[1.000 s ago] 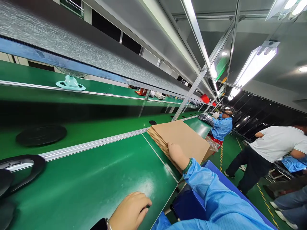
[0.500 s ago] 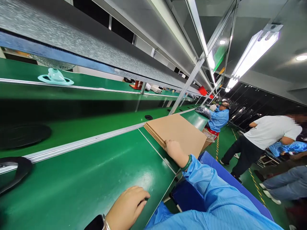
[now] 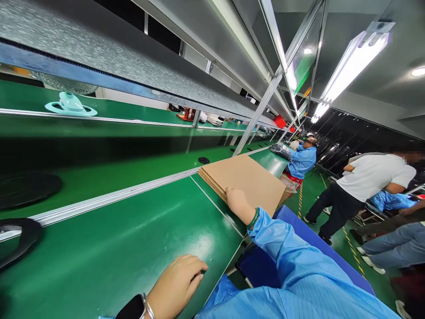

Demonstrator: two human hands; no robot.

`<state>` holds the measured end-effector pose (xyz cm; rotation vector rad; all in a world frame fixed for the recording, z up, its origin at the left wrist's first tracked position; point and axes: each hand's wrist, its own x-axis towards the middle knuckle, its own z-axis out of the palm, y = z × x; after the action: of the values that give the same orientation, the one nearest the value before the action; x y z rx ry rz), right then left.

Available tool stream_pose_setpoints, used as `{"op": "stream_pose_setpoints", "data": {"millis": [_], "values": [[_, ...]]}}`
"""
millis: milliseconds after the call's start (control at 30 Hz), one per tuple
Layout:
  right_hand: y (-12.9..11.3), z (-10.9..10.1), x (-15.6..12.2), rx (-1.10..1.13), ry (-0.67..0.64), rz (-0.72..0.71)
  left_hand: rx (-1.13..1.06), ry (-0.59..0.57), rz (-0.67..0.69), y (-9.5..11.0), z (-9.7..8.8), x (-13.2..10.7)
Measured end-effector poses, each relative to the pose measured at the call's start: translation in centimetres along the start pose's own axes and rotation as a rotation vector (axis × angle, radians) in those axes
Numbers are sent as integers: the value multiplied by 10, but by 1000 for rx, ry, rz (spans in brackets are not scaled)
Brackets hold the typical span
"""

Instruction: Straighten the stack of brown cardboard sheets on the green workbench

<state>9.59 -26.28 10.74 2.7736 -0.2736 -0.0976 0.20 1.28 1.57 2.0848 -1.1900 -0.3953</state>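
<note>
A stack of flat brown cardboard sheets (image 3: 249,175) lies on the green workbench (image 3: 133,239), to the right of a white seam line. My right hand (image 3: 239,204), in a blue sleeve, is closed at the stack's near left edge with its fingers curled over the top sheets. How many sheets lie within its grip is hidden. Over the bench near its front edge, my left hand (image 3: 177,283) holds nothing. Its fingers are loosely bent and the thumb is apart; a dark watch and a silver bangle circle the wrist.
Beside the bench on the right stands a blue bin (image 3: 318,248). A black ring-shaped object (image 3: 20,241) is at the far left, and a mint fan (image 3: 71,104) stands behind. Farther down the bench sits a co-worker in blue (image 3: 302,159); another person (image 3: 368,181) bends over at right.
My right hand has shifted very slightly left along with the whole view and stays at the stack's edge. My left hand is practically unchanged, and the cardboard stack has not visibly moved.
</note>
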Motion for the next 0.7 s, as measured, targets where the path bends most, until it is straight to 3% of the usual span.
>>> {"op": "stream_pose_setpoints", "data": {"millis": [233,433,600,700], "values": [[-9,-9,-1,-48,-12,-7,3,-12,-10,3,-5,2],[-9,-4,1,-35,4,-9,7,-23,-11,4,-5,1],[-9,1,-1,45,30,-21,11,-19,-4,3,-5,1],[3,-3,-3,145,50,-14,8,-22,9,-1,-4,0]]}}
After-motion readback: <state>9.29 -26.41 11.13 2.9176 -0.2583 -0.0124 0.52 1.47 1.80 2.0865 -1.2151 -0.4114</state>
